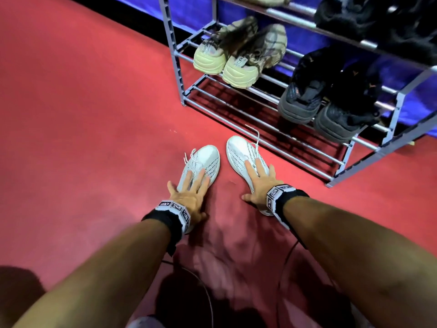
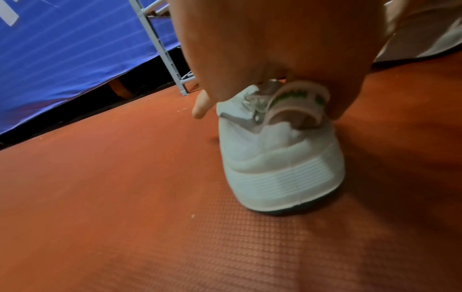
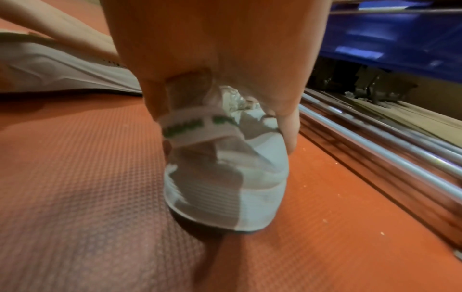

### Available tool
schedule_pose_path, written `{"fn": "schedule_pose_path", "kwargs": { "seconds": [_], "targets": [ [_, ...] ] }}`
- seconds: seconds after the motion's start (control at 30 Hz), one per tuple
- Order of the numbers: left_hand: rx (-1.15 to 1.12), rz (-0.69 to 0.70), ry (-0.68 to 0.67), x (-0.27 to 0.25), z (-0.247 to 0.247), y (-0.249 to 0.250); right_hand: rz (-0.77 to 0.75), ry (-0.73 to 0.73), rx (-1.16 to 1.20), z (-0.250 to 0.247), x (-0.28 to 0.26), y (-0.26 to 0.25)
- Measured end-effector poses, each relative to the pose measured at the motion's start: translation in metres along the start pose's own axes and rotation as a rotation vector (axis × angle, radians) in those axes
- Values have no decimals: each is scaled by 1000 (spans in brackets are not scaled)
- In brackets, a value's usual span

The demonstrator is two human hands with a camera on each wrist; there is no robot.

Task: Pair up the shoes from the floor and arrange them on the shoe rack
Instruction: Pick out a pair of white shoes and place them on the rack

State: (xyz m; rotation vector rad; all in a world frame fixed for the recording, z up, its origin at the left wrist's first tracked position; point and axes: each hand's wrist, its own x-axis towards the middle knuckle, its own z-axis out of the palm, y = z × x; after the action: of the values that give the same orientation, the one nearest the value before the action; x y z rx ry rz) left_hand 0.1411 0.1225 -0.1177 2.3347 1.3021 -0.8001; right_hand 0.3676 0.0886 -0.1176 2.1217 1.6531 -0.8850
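Two white sneakers with black printed stripes lie side by side on the red floor, toes toward the shoe rack (image 1: 177, 67). My left hand (image 1: 191, 192) lies flat on the left sneaker (image 1: 208, 157), fingers straight and spread. My right hand (image 1: 257, 183) lies the same way on the right sneaker (image 1: 238, 150), thumb out to the left. The left wrist view shows the left sneaker's heel (image 2: 282, 168) under my palm (image 2: 275, 39). In the right wrist view the right sneaker's heel (image 3: 225, 187) sits blurred below my right hand (image 3: 212, 39).
On the rack's middle shelf stand a beige pair (image 1: 236, 55) at the left and a dark grey pair (image 1: 326, 102) at the right. Black shoes (image 1: 378, 20) sit on the shelf above. The lowest shelf's bars (image 1: 260, 124) run just beyond the sneakers. Blue cloth (image 2: 62, 59) hangs behind.
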Motion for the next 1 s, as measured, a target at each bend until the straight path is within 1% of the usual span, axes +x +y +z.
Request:
{"fn": "schedule_pose_path", "kwargs": {
  "seconds": [0.1,0.17,0.23,0.33,0.4,0.53,0.63,0.8,0.93,1.0],
  "targets": [
    [-145,-167,-62,9,0,1,56,-29,42,0,-2,-4],
    [-223,-198,-102,14,-1,1,78,-15,53,0,-3,-5],
    [-216,-188,-73,14,-6,4,80,28,38,0,-5,-6],
    [-158,-82,89,20,-17,11,42,107,21,1,-6,-4],
    [-148,-36,148,25,-21,15,21,153,12,6,-9,0],
    [-166,-95,76,28,-15,22,-53,227,-40,19,-17,8],
    [-174,-103,41,26,-14,21,-113,195,-99,20,-20,11],
    [-139,-151,22,21,-11,19,37,93,-29,21,-15,10],
    [-168,-178,-10,20,-13,21,85,46,-13,15,-13,7],
    [-177,-167,16,16,-13,20,91,56,-13,13,-14,5]
  ]
}}
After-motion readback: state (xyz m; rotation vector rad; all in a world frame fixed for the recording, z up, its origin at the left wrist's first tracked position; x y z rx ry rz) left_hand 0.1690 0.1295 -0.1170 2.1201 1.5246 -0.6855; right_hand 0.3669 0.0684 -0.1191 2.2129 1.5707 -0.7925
